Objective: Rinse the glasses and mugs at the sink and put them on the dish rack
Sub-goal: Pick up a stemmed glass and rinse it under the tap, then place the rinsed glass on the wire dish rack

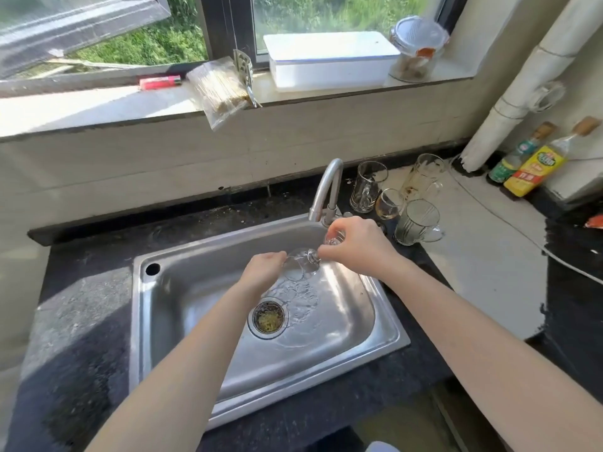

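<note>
A clear stemmed glass (301, 264) lies tipped on its side over the steel sink (182, 305), below the tap (326, 187). My right hand (357, 244) pinches it at the stem and foot. My left hand (262, 272) holds the bowl's rim, its fingers partly hidden by the glass. Water spreads over the basin floor near the drain strainer (268, 318). On the counter to the right of the tap stand several unwashed pieces: a tall glass mug (367, 187), a second tall mug (422, 176), a small stemmed glass (388, 203) and a ribbed mug (417, 221). No dish rack is in view.
Two bottles (530, 164) stand at the back right by a white pipe (528, 79). The windowsill holds a white box (329, 60), a jar (416, 48), a bag of sticks (218, 89) and a red lighter (160, 82). A pale mat (489, 272) covers the right counter.
</note>
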`<state>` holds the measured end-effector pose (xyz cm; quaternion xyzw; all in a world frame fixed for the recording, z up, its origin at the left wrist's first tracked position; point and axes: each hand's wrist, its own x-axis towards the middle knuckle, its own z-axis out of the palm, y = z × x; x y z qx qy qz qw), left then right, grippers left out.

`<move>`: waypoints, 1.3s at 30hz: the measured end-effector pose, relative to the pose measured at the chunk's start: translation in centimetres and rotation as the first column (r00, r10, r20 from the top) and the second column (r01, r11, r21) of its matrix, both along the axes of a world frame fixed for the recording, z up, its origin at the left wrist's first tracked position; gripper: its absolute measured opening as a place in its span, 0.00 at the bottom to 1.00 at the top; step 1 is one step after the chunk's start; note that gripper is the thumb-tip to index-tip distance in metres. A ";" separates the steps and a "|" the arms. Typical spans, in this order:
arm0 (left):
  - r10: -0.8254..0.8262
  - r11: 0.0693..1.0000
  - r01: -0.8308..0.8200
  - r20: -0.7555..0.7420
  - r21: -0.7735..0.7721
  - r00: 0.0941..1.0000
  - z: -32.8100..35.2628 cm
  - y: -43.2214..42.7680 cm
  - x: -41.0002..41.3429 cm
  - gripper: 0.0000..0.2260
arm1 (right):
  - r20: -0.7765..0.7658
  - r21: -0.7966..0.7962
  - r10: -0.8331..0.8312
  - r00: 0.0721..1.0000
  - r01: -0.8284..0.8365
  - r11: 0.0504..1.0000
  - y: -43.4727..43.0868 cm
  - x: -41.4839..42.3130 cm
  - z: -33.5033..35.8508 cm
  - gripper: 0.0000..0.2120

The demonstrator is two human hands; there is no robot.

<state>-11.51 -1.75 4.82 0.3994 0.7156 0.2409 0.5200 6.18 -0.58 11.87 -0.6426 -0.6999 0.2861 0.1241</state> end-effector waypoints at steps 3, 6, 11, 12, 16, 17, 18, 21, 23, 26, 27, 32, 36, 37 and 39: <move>-0.050 0.998 0.052 -0.051 0.034 0.997 -0.2 -0.7 -0.7 0.10 | 0.016 0.013 -0.095 0.995 0.095 0.995 -1.5 -0.5 0.0 0.13; -0.112 0.992 0.113 -0.035 0.048 0.993 -0.5 -1.7 -0.9 0.08 | 0.030 -0.015 -0.173 0.984 0.174 0.985 -3.5 -0.7 -0.9 0.14; -0.410 0.906 0.416 -0.090 0.079 0.908 -0.4 -3.4 0.5 0.23 | 0.033 -0.057 -0.340 0.940 0.342 0.938 -7.3 0.5 -3.1 0.18; -0.488 0.865 0.496 -0.100 0.079 0.867 -0.3 -3.7 1.2 0.27 | 0.004 -0.070 -0.370 0.929 0.370 0.927 -8.0 1.2 -3.2 0.17; -0.720 0.641 0.753 -0.220 0.150 0.658 0.1 -4.6 5.6 0.30 | -0.122 -0.113 -0.515 0.849 0.503 0.857 -11.1 6.1 -2.6 0.17; -0.748 0.580 0.793 -0.265 0.184 0.608 0.4 -4.9 7.1 0.30 | -0.167 -0.117 -0.566 0.807 0.554 0.824 -12.0 7.7 -2.4 0.15; -0.767 0.519 0.828 -0.314 0.212 0.560 0.7 -5.1 8.7 0.30 | -0.213 -0.123 -0.621 0.754 0.610 0.783 -13.1 9.4 -2.1 0.12; -0.802 0.291 0.925 -0.464 0.245 0.376 1.3 -6.4 15.0 0.32 | -0.313 -0.168 -0.767 0.560 0.762 0.625 -17.4 15.2 -1.6 0.08; -0.820 0.164 0.957 -0.505 0.241 0.268 1.5 -7.8 20.0 0.35 | -0.354 -0.201 -0.830 0.430 0.832 0.517 -21.3 19.4 -1.4 0.10; -0.848 0.004 0.960 -0.508 0.280 0.152 2.5 -11.6 28.2 0.32 | -0.440 -0.246 -0.873 0.209 0.907 0.341 -28.2 25.7 -1.1 0.14; -0.864 -0.047 0.952 -0.491 0.301 0.112 3.1 -13.5 30.9 0.32 | -0.488 -0.272 -0.865 0.119 0.921 0.280 -30.7 27.8 -1.0 0.15; -0.940 -0.165 0.912 -0.340 0.375 -0.030 4.3 -24.2 44.9 0.32 | -0.754 -0.438 -0.585 -0.297 0.892 0.112 -43.4 37.4 -0.6 0.22; -0.971 -0.180 0.889 -0.222 0.421 -0.091 4.5 -33.6 54.6 0.28 | -0.769 -0.489 -0.490 -0.411 0.871 0.038 -51.9 43.9 -0.7 0.09; -0.972 -0.186 0.889 -0.211 0.418 -0.104 4.5 -35.7 56.7 0.25 | -0.755 -0.487 -0.504 -0.420 0.873 0.002 -53.9 45.5 -0.8 0.07; -0.968 -0.208 0.882 -0.219 0.423 -0.123 4.4 -39.6 60.9 0.20 | -0.726 -0.476 -0.524 -0.445 0.875 -0.083 -57.6 48.9 -0.9 0.09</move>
